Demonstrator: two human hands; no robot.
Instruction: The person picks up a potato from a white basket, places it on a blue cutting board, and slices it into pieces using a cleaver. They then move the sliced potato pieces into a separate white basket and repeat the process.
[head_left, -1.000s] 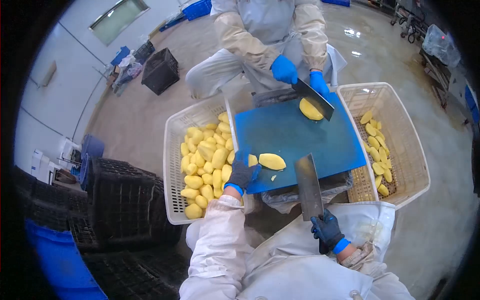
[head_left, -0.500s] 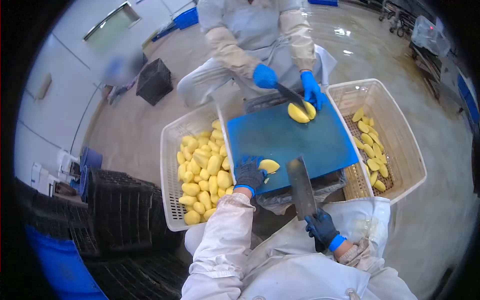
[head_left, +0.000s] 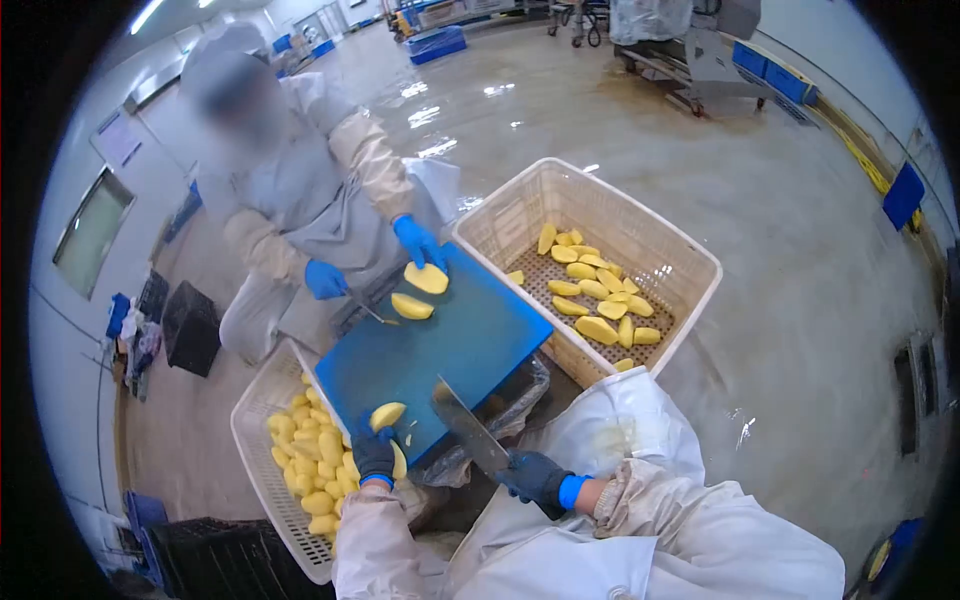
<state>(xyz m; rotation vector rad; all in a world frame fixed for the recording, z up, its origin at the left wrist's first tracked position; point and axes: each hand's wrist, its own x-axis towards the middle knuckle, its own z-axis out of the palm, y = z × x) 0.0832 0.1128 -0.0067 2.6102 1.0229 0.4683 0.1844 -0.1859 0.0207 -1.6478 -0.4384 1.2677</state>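
Note:
My right hand (head_left: 540, 480), in a dark glove, is wrapped round the handle of a cleaver (head_left: 468, 428). The wide blade points up and left over the near edge of the blue cutting board (head_left: 375, 350). My left hand (head_left: 374, 454), also dark-gloved, is at the board's near left corner, closed on a cut yellow potato piece (head_left: 387, 416). Another potato piece (head_left: 399, 461) shows beside its palm side. Small potato scraps lie on the board nearby. My left fingertips are partly hidden.
A crate of whole peeled potatoes (head_left: 318, 460) stands at the left, another crate with cut wedges (head_left: 597, 330) at the right. Across the board, a co-worker in blue gloves has a knife (head_left: 368, 308) and potato pieces (head_left: 427, 278). The floor looks wet.
The view has swung up and right, so more floor and the co-worker's upper body show. The co-worker's potato pieces are farther apart, and the knife is drawn back from them. My cleaver stays in my right hand.

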